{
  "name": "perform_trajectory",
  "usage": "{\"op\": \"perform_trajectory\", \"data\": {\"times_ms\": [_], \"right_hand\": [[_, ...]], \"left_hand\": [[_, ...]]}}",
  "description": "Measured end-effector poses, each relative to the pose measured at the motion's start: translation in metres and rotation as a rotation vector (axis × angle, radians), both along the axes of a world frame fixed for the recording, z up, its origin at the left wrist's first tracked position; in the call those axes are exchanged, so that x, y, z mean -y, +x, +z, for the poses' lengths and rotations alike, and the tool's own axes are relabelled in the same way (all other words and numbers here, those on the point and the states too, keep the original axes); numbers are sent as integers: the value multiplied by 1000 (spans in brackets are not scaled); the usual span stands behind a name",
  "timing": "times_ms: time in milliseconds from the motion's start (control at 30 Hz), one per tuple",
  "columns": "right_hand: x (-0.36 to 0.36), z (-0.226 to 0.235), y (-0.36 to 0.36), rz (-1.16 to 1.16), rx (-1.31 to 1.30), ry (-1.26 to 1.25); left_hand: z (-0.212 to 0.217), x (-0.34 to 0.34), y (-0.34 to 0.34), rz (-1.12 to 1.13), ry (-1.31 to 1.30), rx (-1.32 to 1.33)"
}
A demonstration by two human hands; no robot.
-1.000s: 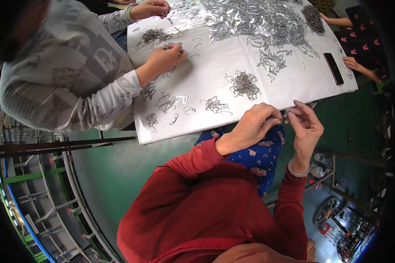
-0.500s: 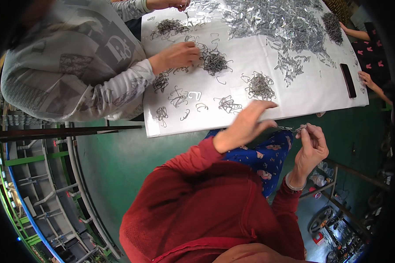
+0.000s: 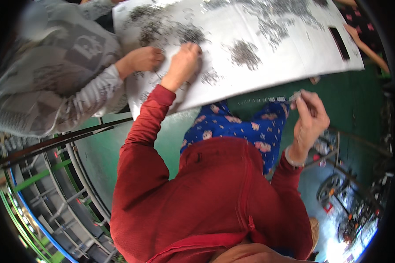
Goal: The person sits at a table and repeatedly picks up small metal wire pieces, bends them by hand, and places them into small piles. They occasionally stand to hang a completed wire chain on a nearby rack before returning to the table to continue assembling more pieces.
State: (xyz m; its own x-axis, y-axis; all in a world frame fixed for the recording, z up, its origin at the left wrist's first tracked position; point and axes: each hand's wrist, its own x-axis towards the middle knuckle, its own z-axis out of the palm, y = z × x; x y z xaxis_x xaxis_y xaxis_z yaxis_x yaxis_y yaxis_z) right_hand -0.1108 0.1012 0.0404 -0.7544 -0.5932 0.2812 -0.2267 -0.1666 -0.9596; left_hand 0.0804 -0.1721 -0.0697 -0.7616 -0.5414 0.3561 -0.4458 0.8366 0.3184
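- Metal, thin and grey: a strip of small clips (image 3: 272,99) is pinched at its right end between the thumb and fingertips of the right hand (image 3: 310,120); its long axis runs nearly level, pointing left, below the near edge of the white board (image 3: 285,52).
- The left hand (image 3: 183,63) rests on the board, fingers curled together on loose wire clips (image 3: 210,76); whether it grips any is unclear.
- A co-worker's hand (image 3: 140,59) lies just beside it.

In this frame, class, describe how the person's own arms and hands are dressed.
Both arms wear long red sleeves with ribbed cuffs. The left hand and right hand are bare, without gloves. A thin pale band circles the right wrist.
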Motion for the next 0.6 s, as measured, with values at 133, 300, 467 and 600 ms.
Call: {"op": "perform_trajectory", "data": {"times_ms": [133,300,467,600], "right_hand": [[-1,-7,0,-28,46,-15],[4,-12,3,-34,76,-28],[1,-15,4,-67,83,-71],[0,-18,5,-90,24,-55]], "left_hand": [[38,-46,-25,-35,511,-325],[84,-130,-68,-427,1041,-656],[90,-157,-98,-487,837,-633],[85,-165,-108,-444,708,-682]]}}
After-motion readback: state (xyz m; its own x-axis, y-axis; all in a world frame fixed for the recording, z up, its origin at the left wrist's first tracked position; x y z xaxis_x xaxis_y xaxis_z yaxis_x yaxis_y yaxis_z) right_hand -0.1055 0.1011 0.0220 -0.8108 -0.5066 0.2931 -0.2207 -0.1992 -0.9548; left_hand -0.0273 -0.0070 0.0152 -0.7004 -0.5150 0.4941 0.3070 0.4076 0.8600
